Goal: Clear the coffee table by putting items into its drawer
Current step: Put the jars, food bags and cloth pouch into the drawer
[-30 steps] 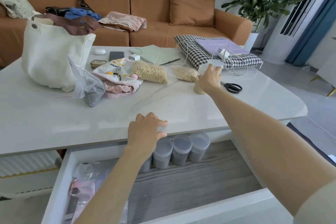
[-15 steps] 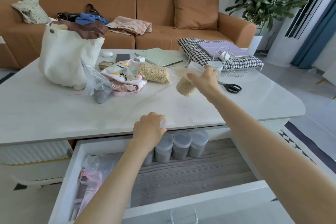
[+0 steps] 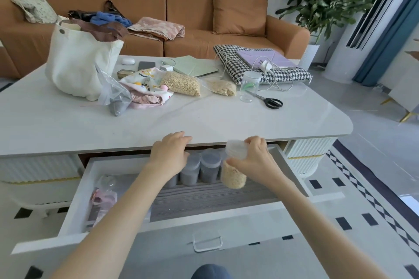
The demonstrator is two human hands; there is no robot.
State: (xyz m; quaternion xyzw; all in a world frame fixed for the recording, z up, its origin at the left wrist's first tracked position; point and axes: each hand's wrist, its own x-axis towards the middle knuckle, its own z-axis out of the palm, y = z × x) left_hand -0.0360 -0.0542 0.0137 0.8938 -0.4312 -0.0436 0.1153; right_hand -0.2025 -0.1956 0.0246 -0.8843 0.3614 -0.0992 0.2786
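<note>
My right hand (image 3: 256, 161) grips a clear jar of pale grain (image 3: 233, 176) by its lid, holding it inside the open drawer (image 3: 181, 199) beside a row of grey lidded jars (image 3: 201, 167). My left hand (image 3: 169, 154) rests on the front edge of the white coffee table (image 3: 204, 122), fingers curled over it, holding nothing. On the tabletop lie two bags of grain (image 3: 182, 84), an empty clear jar (image 3: 249, 86), black scissors (image 3: 271, 102), a plastic bag (image 3: 115, 97) and a printed cloth pouch (image 3: 145, 88).
A white tote bag (image 3: 79, 63) stands at the table's left. A houndstooth cushion (image 3: 260, 68) with a purple tablet and a charger cable sits at the right rear. A green notebook, phone and earbud case lie behind. Pink items fill the drawer's left end. An orange sofa stands beyond.
My right hand has carried the grain jar from above the table's far right down into the drawer. An empty clear jar now shows by the scissors. My left hand stayed put.
</note>
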